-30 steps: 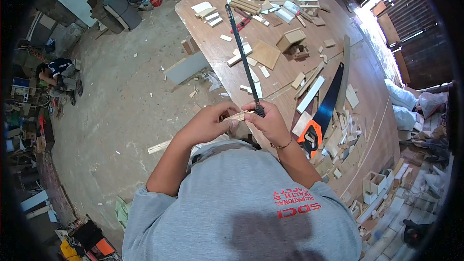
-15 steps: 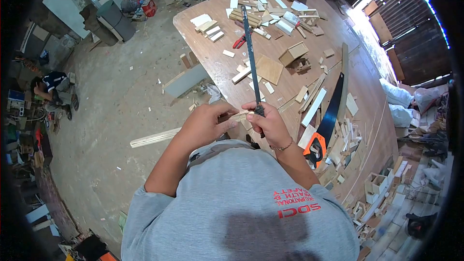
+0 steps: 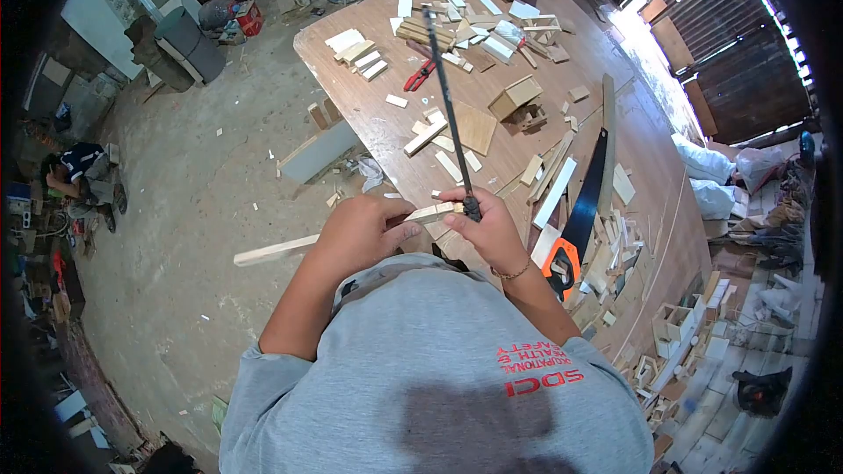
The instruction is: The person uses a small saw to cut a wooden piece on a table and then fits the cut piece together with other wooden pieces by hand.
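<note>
My left hand (image 3: 362, 226) is closed round a long, narrow wooden strip (image 3: 279, 250), which sticks out to the left over the floor. The strip's other end reaches across to my right hand (image 3: 488, 226), with its fingers right at that end. My right hand grips the black wrapped handle of a long, thin dark blade (image 3: 446, 92), which rises over the table. At the handle, the strip's end meets the blade in this view. Both hands are at the near edge of the wooden table (image 3: 369, 110), just in front of my shirt.
An orange-handled handsaw (image 3: 562, 259) lies on the right of the table among wood offcuts. Red-handled pliers (image 3: 420, 75), a small wooden box (image 3: 515, 98) and several cut pieces lie farther back. A person (image 3: 83, 177) sits low at the far left. White sacks (image 3: 705, 168) stand at the right.
The whole view has shifted slightly, so the table sits farther left. The strip has been turned between my hands, showing a different face, and the blade leans a little more to the left.
</note>
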Demonstrator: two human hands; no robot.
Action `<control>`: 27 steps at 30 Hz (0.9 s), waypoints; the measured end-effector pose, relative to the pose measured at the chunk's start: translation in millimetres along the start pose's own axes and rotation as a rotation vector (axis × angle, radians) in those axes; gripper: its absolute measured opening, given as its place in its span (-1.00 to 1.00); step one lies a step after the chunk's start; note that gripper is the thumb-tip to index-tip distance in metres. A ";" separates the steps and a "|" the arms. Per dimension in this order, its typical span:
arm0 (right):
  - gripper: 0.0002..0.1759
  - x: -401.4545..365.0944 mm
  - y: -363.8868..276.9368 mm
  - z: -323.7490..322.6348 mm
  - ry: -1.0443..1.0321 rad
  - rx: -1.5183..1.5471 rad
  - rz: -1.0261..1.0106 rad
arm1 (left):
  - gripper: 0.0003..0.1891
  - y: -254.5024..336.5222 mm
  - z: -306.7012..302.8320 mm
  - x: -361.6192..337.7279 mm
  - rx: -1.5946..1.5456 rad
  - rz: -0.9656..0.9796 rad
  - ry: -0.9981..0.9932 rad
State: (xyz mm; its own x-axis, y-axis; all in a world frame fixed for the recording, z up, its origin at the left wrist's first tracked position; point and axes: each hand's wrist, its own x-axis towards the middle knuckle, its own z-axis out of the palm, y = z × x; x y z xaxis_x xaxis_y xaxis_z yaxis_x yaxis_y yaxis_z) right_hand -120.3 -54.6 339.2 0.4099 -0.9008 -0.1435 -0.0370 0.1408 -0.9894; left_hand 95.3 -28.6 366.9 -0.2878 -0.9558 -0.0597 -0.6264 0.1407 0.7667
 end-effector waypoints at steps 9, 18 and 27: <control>-0.66 -24.5 1.6 -1.8 -0.015 -0.244 -0.044 | -0.76 26.0 13.5 -24.4 0.065 -0.015 0.073; -0.71 -58.8 3.8 -16.1 0.020 0.024 0.019 | -0.77 35.6 40.7 -47.5 0.002 0.015 0.216; -0.75 -80.6 8.7 -20.8 -0.064 -0.006 -0.019 | -0.70 44.0 54.2 -68.5 -0.163 -0.129 0.012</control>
State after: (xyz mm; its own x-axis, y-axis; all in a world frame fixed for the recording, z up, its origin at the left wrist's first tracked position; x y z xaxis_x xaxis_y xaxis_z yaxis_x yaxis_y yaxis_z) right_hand -172.6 10.7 341.7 0.4676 -0.8753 -0.1229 -0.0337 0.1213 -0.9920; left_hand 48.2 57.1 370.1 -0.2034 -0.9664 -0.1572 -0.5316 -0.0258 0.8466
